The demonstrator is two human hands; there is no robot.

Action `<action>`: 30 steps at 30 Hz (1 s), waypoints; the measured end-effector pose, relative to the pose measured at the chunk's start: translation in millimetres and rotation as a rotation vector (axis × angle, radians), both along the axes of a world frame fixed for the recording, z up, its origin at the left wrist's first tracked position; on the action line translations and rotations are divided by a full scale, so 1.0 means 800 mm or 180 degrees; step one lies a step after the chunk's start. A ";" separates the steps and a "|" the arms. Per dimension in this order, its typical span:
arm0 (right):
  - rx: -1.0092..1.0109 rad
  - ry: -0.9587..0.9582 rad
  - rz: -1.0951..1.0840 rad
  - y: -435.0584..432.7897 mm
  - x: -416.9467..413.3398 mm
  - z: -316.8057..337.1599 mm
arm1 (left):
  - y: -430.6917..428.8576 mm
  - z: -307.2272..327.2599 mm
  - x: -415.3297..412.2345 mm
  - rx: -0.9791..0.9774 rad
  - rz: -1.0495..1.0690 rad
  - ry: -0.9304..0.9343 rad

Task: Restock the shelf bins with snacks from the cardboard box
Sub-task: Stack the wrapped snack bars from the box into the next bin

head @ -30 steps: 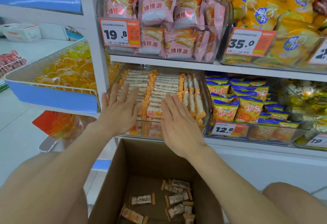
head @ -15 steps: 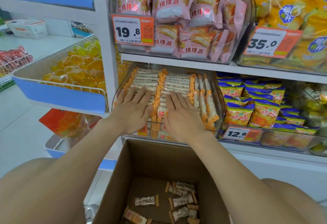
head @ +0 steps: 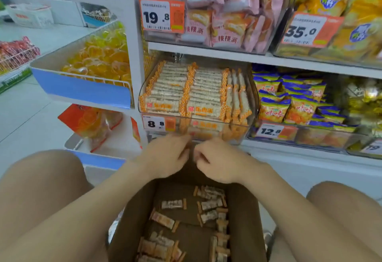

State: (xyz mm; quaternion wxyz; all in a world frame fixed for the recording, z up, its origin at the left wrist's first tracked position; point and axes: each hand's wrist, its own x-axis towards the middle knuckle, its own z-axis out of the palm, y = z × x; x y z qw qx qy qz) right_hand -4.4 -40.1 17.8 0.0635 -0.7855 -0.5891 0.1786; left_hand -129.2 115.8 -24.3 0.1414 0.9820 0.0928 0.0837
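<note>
Left hand (head: 165, 156) low at the front of the clear bin (head: 254, 104), back up, fingers bent down toward the palm, fingertips by the bin's bottom edge (too blurred to tell gripping from empty). Right hand (head: 219, 163) just beside it, nearly touching, fingers curled in as well, thumb toward the other hand; nothing plainly seen in its grasp, so likewise impossible to tell. Both hands over the far edge of the cardboard box (head: 244, 210), forearms across its open top.

Inside the bin, snack bars (head: 186, 92) in pale wrappers with orange checked ends, laid flat in two neat stacked rows, a few more on edge along the right wall, up to about the rim. On the bin front, left side, a price tag marked 8.8 (head: 158, 124).

Down in the box, between two bare knees (head: 341, 204), loose snack bars (head: 208, 205) of the same kind, scattered over the brown bottom, mostly toward the right side and the near end.

Above, on the next shelf (head: 206, 47), pink packets (head: 206, 13) behind a 19.8 tag (head: 161, 15); to their right, yellow bags (head: 341, 3) with a 35.0 tag (head: 308, 29). Right of the clear bin, blue-and-orange packets (head: 289, 104) above a 12.8 tag (head: 272, 131). Off to the left, a wire basket (head: 82, 90) with a blue front, full of yellow jelly cups (head: 97, 59)
</note>
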 end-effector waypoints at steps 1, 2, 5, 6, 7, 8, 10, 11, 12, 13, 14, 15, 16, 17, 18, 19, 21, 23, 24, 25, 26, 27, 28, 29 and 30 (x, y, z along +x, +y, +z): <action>-0.0762 0.0049 0.0137 -0.006 -0.010 -0.005 | -0.008 -0.016 -0.006 -0.0089 -0.0097 0.0746; -0.1385 -0.0038 0.0263 -0.014 -0.020 -0.014 | -0.015 -0.033 -0.011 -0.0099 -0.0152 0.1417; -0.1878 -0.0241 0.0348 -0.026 -0.039 -0.051 | -0.028 -0.093 -0.022 -0.0089 -0.0030 0.2381; -0.1696 -0.0146 0.0297 -0.027 -0.042 -0.062 | -0.030 -0.114 -0.027 -0.0128 0.0057 0.2458; -0.1463 -0.0036 0.0233 -0.028 -0.041 -0.072 | -0.031 -0.133 -0.031 -0.0173 0.0141 0.2487; -0.1287 0.0067 0.0144 -0.028 -0.038 -0.085 | -0.032 -0.152 -0.037 -0.0248 0.0245 0.2504; -0.1189 0.0179 -0.0066 -0.034 -0.032 -0.112 | -0.031 -0.184 -0.046 -0.0409 0.0497 0.2599; -0.1256 0.0164 -0.0147 -0.037 -0.030 -0.127 | -0.031 -0.198 -0.051 -0.0489 0.0627 0.2658; -0.1404 0.0157 -0.0250 -0.041 -0.028 -0.143 | -0.031 -0.211 -0.054 -0.0598 0.0753 0.2737; -0.1578 0.0161 -0.0345 -0.046 -0.026 -0.163 | -0.036 -0.228 -0.057 -0.0743 0.0888 0.2841; -0.1760 0.0167 -0.0442 -0.051 -0.029 -0.172 | -0.039 -0.240 -0.062 -0.0852 0.0999 0.2974; -0.1992 0.0241 -0.0513 -0.055 -0.030 -0.187 | -0.045 -0.256 -0.066 -0.0993 0.1060 0.3184; -0.2187 0.0371 -0.0598 -0.058 -0.031 -0.203 | -0.051 -0.272 -0.070 -0.1147 0.1121 0.3418; -0.2362 0.0539 -0.0773 -0.061 -0.036 -0.217 | -0.056 -0.290 -0.073 -0.1284 0.1186 0.3607; -0.2421 0.0820 -0.1067 -0.063 -0.040 -0.235 | -0.061 -0.304 -0.076 -0.1412 0.1243 0.3786; -0.2369 0.1189 -0.1510 -0.065 -0.045 -0.253 | -0.065 -0.316 -0.077 -0.1490 0.1260 0.3915; -0.2248 0.1776 -0.2273 -0.063 -0.053 -0.291 | -0.072 -0.334 -0.077 -0.1599 0.1296 0.4000; -0.2185 0.2145 -0.2866 -0.062 -0.058 -0.330 | -0.078 -0.353 -0.079 -0.1597 0.1290 0.4063; -0.2160 0.2302 -0.3080 -0.063 -0.059 -0.346 | -0.080 -0.366 -0.083 -0.1568 0.1233 0.4154; -0.2153 0.2424 -0.3225 -0.064 -0.061 -0.357 | -0.082 -0.380 -0.087 -0.1589 0.1216 0.4233; -0.2112 0.2463 -0.3322 -0.068 -0.062 -0.370 | -0.082 -0.393 -0.091 -0.1639 0.1203 0.4272; -0.2104 0.2501 -0.3410 -0.071 -0.063 -0.382 | -0.082 -0.399 -0.094 -0.1682 0.1265 0.4219; -0.2088 0.2626 -0.3562 -0.073 -0.062 -0.392 | -0.083 -0.399 -0.094 -0.1795 0.1341 0.4111; -0.2086 0.2841 -0.3734 -0.077 -0.060 -0.404 | -0.081 -0.399 -0.092 -0.1931 0.1364 0.3961; -0.2040 0.2975 -0.3798 -0.081 -0.056 -0.415 | -0.079 -0.399 -0.089 -0.2094 0.1368 0.3754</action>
